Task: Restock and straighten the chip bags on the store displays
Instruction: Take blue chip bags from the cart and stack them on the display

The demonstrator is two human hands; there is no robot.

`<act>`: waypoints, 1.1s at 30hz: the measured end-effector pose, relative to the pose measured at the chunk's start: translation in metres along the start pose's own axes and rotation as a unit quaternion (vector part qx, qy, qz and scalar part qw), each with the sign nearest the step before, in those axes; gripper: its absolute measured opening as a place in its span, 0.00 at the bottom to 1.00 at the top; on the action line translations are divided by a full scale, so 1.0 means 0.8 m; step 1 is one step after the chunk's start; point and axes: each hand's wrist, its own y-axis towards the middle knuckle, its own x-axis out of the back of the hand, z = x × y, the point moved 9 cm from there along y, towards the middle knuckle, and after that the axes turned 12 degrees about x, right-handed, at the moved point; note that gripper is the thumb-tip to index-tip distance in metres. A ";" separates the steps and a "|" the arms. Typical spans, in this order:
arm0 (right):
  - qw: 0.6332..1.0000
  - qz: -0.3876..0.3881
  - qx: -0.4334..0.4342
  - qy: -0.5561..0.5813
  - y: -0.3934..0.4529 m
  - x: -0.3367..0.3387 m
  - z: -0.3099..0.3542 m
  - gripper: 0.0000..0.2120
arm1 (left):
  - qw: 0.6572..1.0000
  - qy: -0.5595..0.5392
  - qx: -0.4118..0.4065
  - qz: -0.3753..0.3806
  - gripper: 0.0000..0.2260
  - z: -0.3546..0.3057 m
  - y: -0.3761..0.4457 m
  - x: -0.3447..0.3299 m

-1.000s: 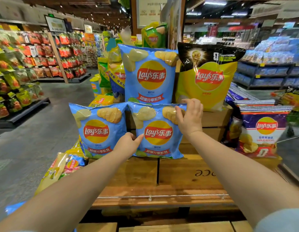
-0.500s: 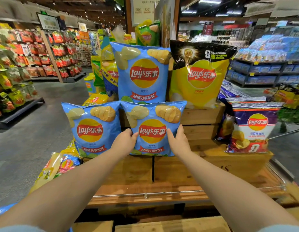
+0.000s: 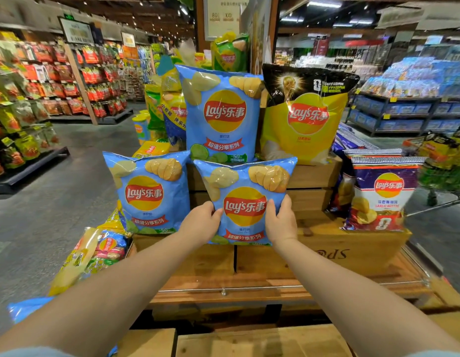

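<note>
While the left hand (image 3: 202,222) and right hand (image 3: 280,222) clamp the lower edges of the small blue chip bag (image 3: 245,202) from nine and three o'clock, it stands upright on the wooden crate (image 3: 314,256), apparently so its logo faces out squarely. A matching blue bag (image 3: 149,191) stands just beside it at nine o'clock; a tall blue bag (image 3: 220,114) rises behind at twelve.

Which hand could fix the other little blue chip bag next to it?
Probably the left hand: it grips the held blue bag on the side nearest the neighbouring blue bag; the right hand is farther.
</note>
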 end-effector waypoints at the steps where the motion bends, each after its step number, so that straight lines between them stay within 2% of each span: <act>1: 1.000 0.003 0.000 -0.002 -0.007 -0.003 0.001 0.15 | 1.000 0.006 0.003 0.001 0.13 0.007 -0.007 0.001; 7: 0.998 0.067 -0.011 0.010 -0.045 -0.056 0.008 0.10 | 0.998 0.046 0.033 0.022 0.16 0.071 -0.037 0.026; 13: 0.993 0.118 -0.014 0.000 -0.090 -0.131 0.022 0.15 | 0.995 0.068 0.069 0.022 0.16 0.150 -0.051 0.059; 18: 0.985 0.170 -0.008 0.012 -0.128 -0.189 0.017 0.10 | 0.988 0.117 0.094 0.037 0.14 0.216 -0.068 0.066; 25: 0.966 0.247 0.017 -0.081 -0.166 -0.265 0.005 0.16 | 0.979 0.135 0.133 0.073 0.09 0.298 -0.062 0.060; 33: 0.946 0.298 0.005 -0.123 -0.185 -0.315 -0.022 0.15 | 0.974 0.165 0.143 0.055 0.11 0.348 -0.031 0.057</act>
